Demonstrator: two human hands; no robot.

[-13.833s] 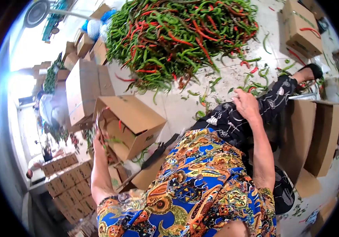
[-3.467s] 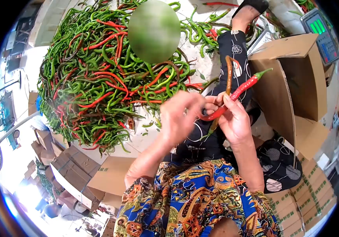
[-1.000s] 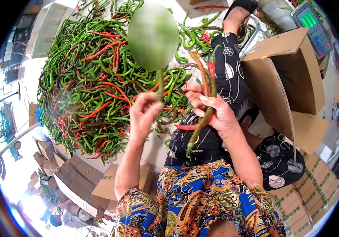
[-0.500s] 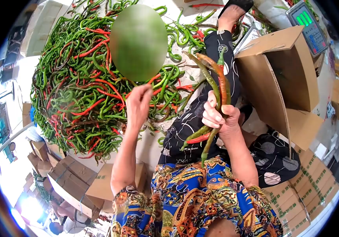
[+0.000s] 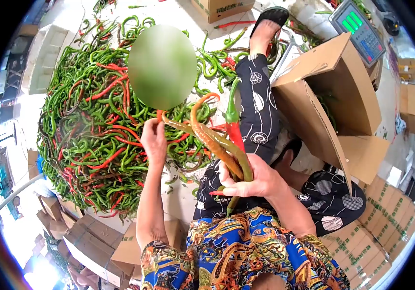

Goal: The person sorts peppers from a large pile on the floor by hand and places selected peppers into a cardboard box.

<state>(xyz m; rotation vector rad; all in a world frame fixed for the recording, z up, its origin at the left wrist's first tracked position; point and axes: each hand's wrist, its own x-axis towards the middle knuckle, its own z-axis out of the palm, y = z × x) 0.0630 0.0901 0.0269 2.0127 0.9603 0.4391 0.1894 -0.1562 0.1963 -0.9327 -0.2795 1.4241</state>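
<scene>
Several long peppers [image 5: 213, 145], green, orange and red, fan from closed right hand [image 5: 253, 180], above patterned trousers [image 5: 258, 116]. Left hand [image 5: 154, 140] narrows fingers at red pepper tip [image 5: 159, 114]; grip itself unclear. Pepper pile [image 5: 96, 135] covers floor, 10 o'clock from right hand; open carton [image 5: 309, 116] sits between 1 and 2, digital display [image 5: 357, 31] beyond.

Multicolor paisley top w/ blue [image 5: 231, 246], blk/wht patterned pants [image 5: 258, 116], blk shoes [image 5: 274, 15].
</scene>
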